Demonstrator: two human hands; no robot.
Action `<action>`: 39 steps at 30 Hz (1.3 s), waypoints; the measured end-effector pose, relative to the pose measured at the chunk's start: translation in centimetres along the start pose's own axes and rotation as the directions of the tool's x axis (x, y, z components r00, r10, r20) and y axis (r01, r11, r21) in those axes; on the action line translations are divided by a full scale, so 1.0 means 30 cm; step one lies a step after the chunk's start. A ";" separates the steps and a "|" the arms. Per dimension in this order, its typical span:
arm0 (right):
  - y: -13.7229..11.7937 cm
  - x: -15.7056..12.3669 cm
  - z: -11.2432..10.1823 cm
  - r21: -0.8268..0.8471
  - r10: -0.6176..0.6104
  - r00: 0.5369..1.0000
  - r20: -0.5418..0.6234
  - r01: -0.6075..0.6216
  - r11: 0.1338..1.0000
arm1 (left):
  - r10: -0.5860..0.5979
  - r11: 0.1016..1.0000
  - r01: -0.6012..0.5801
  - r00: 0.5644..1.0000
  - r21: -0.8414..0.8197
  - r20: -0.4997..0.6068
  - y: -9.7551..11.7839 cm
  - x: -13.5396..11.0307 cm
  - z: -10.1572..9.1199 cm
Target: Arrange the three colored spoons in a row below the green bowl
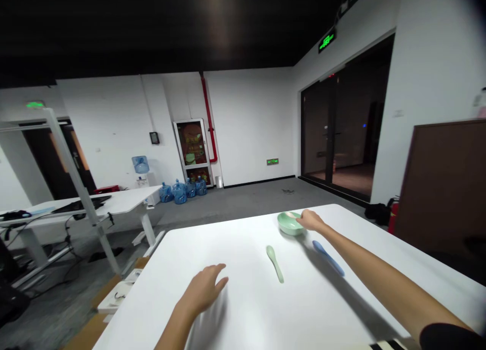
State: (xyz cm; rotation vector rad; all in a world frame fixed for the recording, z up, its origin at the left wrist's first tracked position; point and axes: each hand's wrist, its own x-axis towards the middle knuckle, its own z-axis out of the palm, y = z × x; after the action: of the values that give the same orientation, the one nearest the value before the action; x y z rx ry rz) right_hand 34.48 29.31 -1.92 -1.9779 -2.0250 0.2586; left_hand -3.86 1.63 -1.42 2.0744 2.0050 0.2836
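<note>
A green bowl [291, 229] sits near the table's far edge. Over its right rim reaches my right hand [310, 220], fingers closed. From those fingers a pale pinkish spoon [291, 215] extends into the bowl; most of its handle is hidden by the hand. A light green spoon [275, 264] lies nearer, left of a blue spoon [328, 258] under my right forearm. My left hand [207, 287] hovers at the left of the table, thumb and fingers apart, holding nothing.
The white table [235, 254] has rounded corners. Open boxes [119, 295] stand on the floor at its left. Another white desk [125, 200] with cables is farther left, and blue water bottles [179, 192] stand by the wall. A brown panel [448, 188] rises at right.
</note>
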 end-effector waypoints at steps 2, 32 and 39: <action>0.043 -0.052 -0.045 0.012 -0.018 1.000 -0.016 0.018 1.000 | 0.011 1.000 -0.011 1.000 0.008 -0.001 0.005 0.001 -0.002; 0.407 -0.274 0.129 -0.128 0.194 0.973 0.127 -0.178 0.976 | -0.007 1.000 0.007 1.000 0.010 0.011 0.009 -0.022 -0.003; 0.409 -0.276 0.123 -0.114 0.191 0.972 0.134 -0.177 0.978 | -0.013 1.000 0.012 1.000 0.024 0.023 0.019 -0.028 -0.014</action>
State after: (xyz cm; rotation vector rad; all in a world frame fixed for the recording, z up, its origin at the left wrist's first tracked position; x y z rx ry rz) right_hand 44.87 21.80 -10.18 -2.2756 -1.9758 0.3559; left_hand -3.46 0.80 -0.83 2.0693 2.0173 0.2336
